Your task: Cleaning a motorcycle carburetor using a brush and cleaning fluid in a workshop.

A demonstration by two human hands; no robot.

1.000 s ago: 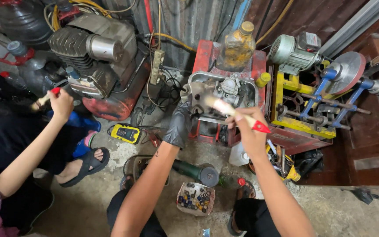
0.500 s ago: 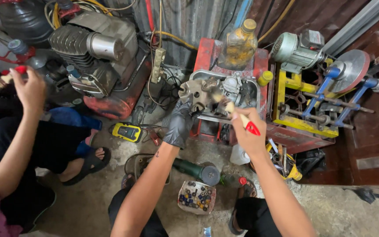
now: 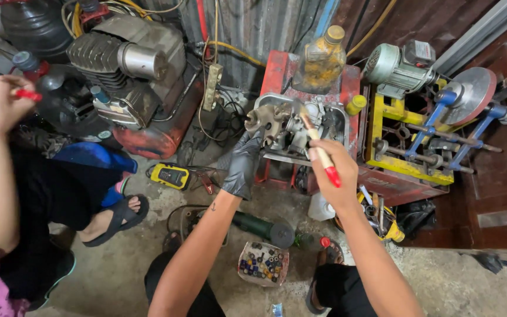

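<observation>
Carburetor body (image 3: 268, 120), a grimy metal casting with a round flanged port facing left, sits in the grip of the black-gloved left hand (image 3: 243, 164), whose fingers close around its underside and hold it just above the metal wash tray (image 3: 335, 114) on the red stand (image 3: 277, 70). The right hand (image 3: 337, 176) is clenched around a paintbrush (image 3: 318, 147) with a pale wooden shaft and a red tip at the handle end; its bristle end reaches up and to the left, touching the casting near the top, just right of the gloved fingers. To clean well from this hold, the brush seems best worked in short strokes into the recesses while the gloved hand turns the part, so each face comes toward the bristles rather than the wrist twisting far. Keeping the part low over the tray should let any drips fall back in. A yellow plastic bottle (image 3: 321, 58) stands beyond the hands on the stand, and a small tub of mixed small parts (image 3: 260, 264) lies on the floor below the forearms. Far to the left, another person's hand (image 3: 1, 103) grasps a similar red-tipped brush, well apart from this work.
</observation>
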